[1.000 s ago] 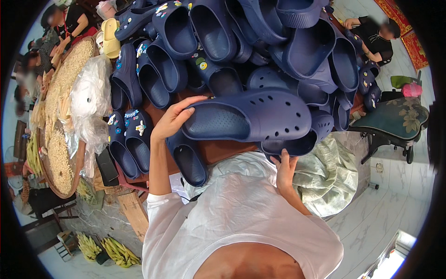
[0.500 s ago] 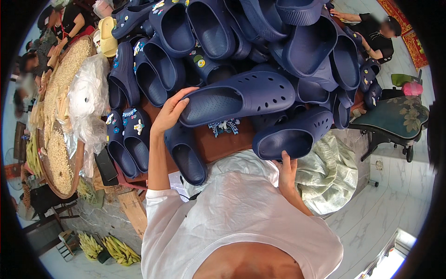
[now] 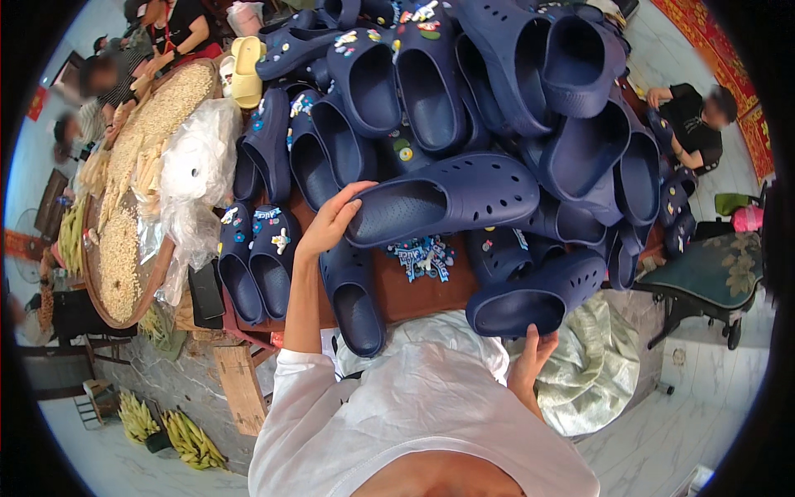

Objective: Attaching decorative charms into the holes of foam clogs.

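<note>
Two navy clogs are held over a brown counter (image 3: 406, 300) crowded with matching footwear. A perforated clog (image 3: 484, 195) is gripped at its heel by the left hand (image 3: 331, 224), the thumb laid over the heel's rim, the toe pointed to the right. A second clog (image 3: 530, 305) is held lower down by the right hand (image 3: 534, 356), whose grip is closed on its near side. Between the two, a cluster of colorful charms (image 3: 422, 255) is laid out on the counter, just beside a charm-trimmed clog (image 3: 495, 253) that is partly hidden. Near the left forearm, a plain clog (image 3: 352, 298) is set with its opening toward the wearer of the white shirt (image 3: 422, 406), and a decorated pair (image 3: 255, 269) is placed farther left. The far side is filled by a heap of navy clogs (image 3: 426, 91), flanked at left by a yellow clog (image 3: 247, 73) and a clear plastic bag (image 3: 199, 170). Pale kernels (image 3: 118, 265) are spread across a round tray (image 3: 164, 269), while a person in black (image 3: 697, 128) is seen at right, beyond a green chair (image 3: 704, 269).
</note>
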### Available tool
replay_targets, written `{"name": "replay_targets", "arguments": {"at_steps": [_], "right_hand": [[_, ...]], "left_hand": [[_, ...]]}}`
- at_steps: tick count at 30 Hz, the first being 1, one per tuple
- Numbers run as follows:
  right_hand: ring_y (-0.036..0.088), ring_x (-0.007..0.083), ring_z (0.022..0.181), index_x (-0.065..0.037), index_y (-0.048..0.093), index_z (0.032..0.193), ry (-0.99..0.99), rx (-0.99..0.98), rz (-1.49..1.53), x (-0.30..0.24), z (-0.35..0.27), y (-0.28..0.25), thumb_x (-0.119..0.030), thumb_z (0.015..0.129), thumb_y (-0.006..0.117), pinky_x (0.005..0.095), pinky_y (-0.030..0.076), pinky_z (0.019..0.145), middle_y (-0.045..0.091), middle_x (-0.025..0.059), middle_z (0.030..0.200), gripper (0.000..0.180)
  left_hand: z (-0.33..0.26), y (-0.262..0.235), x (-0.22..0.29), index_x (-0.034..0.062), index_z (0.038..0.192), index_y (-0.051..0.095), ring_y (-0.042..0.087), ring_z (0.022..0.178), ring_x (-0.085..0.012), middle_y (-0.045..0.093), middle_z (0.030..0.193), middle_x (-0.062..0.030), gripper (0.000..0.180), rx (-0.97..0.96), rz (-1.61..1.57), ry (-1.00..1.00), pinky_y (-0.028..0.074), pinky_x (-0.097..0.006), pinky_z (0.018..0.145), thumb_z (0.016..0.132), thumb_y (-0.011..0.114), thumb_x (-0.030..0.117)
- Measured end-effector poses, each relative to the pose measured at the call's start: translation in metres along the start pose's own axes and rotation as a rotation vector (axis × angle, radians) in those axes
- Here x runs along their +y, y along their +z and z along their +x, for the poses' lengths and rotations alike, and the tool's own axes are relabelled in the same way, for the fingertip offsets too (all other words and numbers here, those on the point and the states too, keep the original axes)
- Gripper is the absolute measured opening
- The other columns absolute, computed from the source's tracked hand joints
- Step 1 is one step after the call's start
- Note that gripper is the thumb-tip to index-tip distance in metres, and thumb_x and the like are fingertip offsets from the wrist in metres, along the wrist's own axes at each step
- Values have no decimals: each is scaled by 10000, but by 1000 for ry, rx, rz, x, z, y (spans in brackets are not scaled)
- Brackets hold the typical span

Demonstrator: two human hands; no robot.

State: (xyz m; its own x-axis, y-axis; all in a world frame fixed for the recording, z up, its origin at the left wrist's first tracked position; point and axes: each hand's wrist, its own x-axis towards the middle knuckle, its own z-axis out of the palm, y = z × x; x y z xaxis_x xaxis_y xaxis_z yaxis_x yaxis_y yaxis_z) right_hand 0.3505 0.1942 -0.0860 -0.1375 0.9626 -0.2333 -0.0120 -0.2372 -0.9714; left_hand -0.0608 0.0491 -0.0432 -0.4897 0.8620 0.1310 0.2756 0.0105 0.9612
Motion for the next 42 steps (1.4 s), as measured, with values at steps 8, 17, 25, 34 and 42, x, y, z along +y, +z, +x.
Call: {"name": "replay_targets", "arguments": {"at_steps": [8, 17, 25, 34, 42], "right_hand": [[311, 270, 1363, -19, 237, 1480, -300, 85, -374, -8, -5, 4, -154, 929, 620, 455, 231, 1121, 291, 182, 1472, 684], [458, 402, 1191, -19, 586, 1092, -969, -325, -582, -60, 9, 46, 30, 778, 623, 513, 322, 1058, 509, 197, 1185, 321], [537, 358, 1108, -19, 518, 1254, -1135, -666, -851, -132, 64, 186, -77, 781, 711, 443, 400, 926, 537, 179, 1176, 514], [582, 396, 1032, 40, 464, 1307, -1207, -488, -974, -130, 125, 279, -190, 812, 740, 481, 504, 808, 527, 221, 1157, 611], [540, 370, 1054, 24, 511, 1259, -1260, -508, -1001, -104, 150, 270, -153, 792, 751, 480, 504, 840, 516, 191, 1176, 554]], "left_hand": [[-19, -18, 18, 2, 1368, 497, 512, 1189, -137, 564, 1275, -64, 384, 236, -130, -23, 377, -261, 1030, 1006, 423, 103], [17, -21, 25, 106, 1444, 416, 596, 986, -112, 600, 1155, -48, 419, 701, -264, -46, 499, -250, 795, 1033, 423, 183], [18, -15, 31, 131, 1388, 436, 493, 621, -55, 580, 865, -7, 378, 826, -391, -169, 369, -206, 500, 1018, 377, 179], [14, -14, 33, 162, 1399, 426, 575, 842, -104, 595, 1053, -48, 387, 825, -355, -212, 468, -250, 634, 1019, 375, 212], [25, -5, 24, 181, 1403, 425, 578, 859, -124, 600, 1083, -40, 392, 832, -349, -240, 474, -273, 672, 1016, 380, 230]]}}
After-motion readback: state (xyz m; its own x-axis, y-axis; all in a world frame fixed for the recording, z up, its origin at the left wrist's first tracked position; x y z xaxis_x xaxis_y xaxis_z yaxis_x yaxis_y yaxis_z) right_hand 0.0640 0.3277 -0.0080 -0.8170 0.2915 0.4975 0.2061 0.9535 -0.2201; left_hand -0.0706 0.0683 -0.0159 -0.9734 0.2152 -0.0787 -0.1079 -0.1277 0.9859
